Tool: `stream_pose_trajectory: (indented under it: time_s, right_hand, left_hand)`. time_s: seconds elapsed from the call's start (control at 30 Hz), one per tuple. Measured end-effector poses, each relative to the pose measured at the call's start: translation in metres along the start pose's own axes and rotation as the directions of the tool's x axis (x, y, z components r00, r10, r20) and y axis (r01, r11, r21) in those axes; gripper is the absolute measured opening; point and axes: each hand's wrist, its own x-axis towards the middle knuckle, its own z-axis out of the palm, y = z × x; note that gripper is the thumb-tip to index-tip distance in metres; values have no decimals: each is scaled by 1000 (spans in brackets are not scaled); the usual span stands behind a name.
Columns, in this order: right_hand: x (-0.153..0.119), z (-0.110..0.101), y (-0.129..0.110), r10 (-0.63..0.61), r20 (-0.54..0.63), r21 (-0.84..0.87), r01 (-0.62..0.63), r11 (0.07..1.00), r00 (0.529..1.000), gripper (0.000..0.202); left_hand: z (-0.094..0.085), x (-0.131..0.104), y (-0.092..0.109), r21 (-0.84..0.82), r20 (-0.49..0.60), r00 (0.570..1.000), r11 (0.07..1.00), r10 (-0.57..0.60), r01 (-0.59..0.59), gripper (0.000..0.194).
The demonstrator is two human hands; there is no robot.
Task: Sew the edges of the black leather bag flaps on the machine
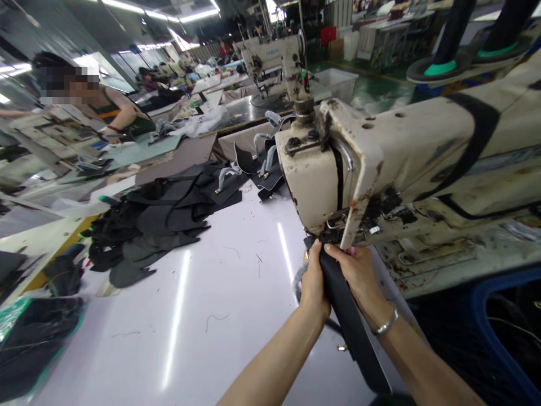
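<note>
A long black fabric piece [344, 304] runs from under the head of a worn cream sewing machine [310, 175] down toward me. My left hand [313, 285] grips its left edge, thumb on top, close to the needle area. On the other edge, my right hand [357, 276] pinches the piece with thumb and fingers near the machine's presser area. The needle and foot are mostly hidden behind the machine's head and lever. A grey zipper tape [299, 282] shows beside my left hand, and a small gold zipper pull [341, 348] lies below it.
A heap of black cut pieces [160, 220] lies on the white table [228, 338]. Behind it are pieces with grey zippers [266, 163]. A wrapped black bundle [38, 344] sits at left, a blue bin [479, 316] at right. Another person [114, 110] works at the far left.
</note>
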Motion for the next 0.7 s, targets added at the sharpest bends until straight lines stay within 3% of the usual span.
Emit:
stream_pose_trajectory:
  time_s: [0.37,0.7]
  right_hand:
    - [4,-11,-11,-28,63,-124,36,992,998,25]
    - [6,-9,-13,-68,47,-100,73,992,997,26]
  left_hand:
    - [10,4,-2,-75,-80,995,995,61,-67,37]
    - [6,24,7,-77,30,998,996,54,-52,38]
